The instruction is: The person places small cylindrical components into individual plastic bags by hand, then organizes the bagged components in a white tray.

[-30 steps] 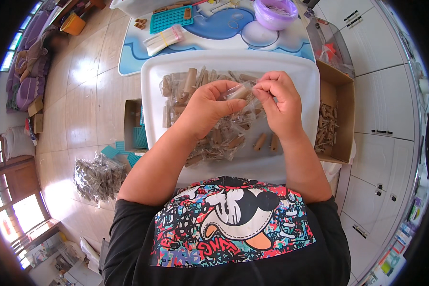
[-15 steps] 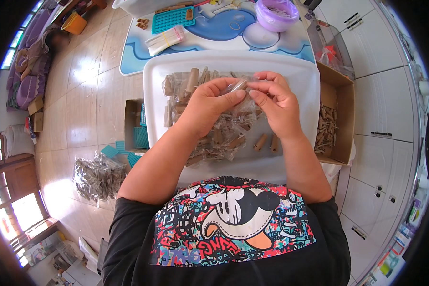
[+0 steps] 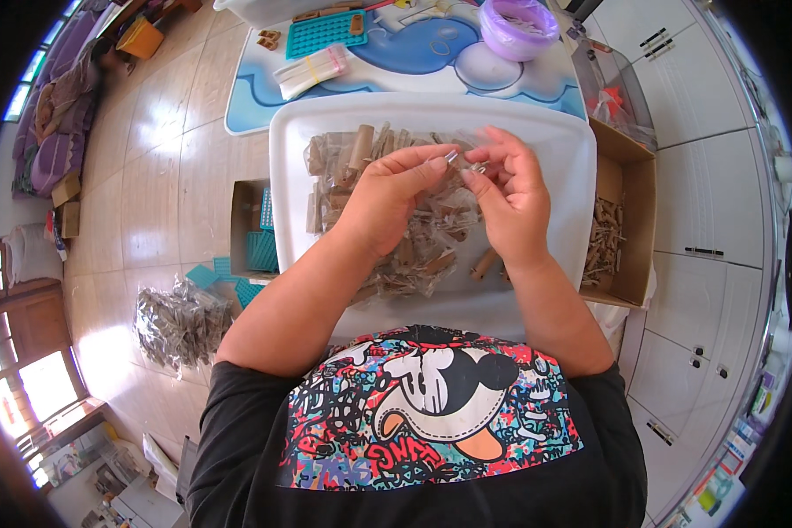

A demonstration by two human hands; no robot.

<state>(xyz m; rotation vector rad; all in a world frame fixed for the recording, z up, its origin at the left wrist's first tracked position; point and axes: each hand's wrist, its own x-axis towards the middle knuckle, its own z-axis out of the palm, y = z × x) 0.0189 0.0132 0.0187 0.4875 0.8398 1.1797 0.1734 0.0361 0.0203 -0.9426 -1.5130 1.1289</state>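
My left hand [image 3: 385, 198] and my right hand [image 3: 515, 198] hover close together over a white tray [image 3: 290, 255]. Thumb and forefinger of the left pinch a small shiny piece [image 3: 451, 157], apparently clear plastic; the fingers cover most of it. In the right fingertips is a small pale brown piece [image 3: 479, 167], its kind too small to make out. Below both hands lies a heap of brown tube-shaped pieces in clear plastic bags [image 3: 414, 251]. One loose brown tube [image 3: 484, 262] lies by my right wrist.
Beyond the tray stand a purple basin [image 3: 519, 31], a teal grid tray [image 3: 326, 35] and a stack of clear bags [image 3: 312, 70]. A cardboard box [image 3: 634, 238] of small brown pieces is at right. Bagged pieces [image 3: 183, 324] lie on the floor at left.
My fingertips have moved slightly apart; half a second ago they met around a small brown piece with clear plastic. The whole view has shifted slightly.
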